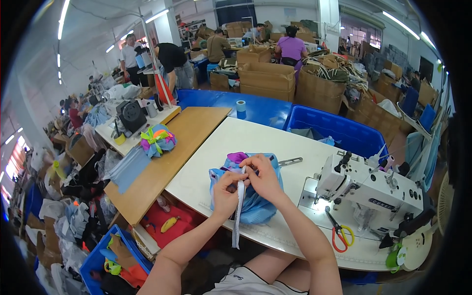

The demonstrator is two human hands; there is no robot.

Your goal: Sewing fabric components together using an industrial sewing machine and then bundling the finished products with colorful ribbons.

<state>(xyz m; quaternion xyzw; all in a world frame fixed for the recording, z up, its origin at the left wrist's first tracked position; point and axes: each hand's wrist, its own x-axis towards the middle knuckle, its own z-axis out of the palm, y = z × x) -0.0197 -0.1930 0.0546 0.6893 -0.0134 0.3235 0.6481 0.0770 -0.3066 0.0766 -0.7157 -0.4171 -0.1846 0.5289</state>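
My left hand (226, 195) and my right hand (264, 178) meet above the white worktable (196, 169), both closed in a pinch on a narrow white tape strip (238, 216). One end of the strip is between my fingertips; the rest hangs down past the table's front edge. Whether it is a zipper tape I cannot make out. Beneath both hands lies a bunched light-blue fabric piece (258, 210) with a purple part (237, 157). A slotted metal bar (291, 161) lies just behind the fabric, to its right.
To the right stands a white sewing machine (376, 189), its lamp lit. Scissors (339, 230) with red and yellow handles lie before it. A blue bin (339, 125) is behind the table. On the brown board (162, 169) at left sits a colourful fabric bundle (158, 141). Several people work farther back.
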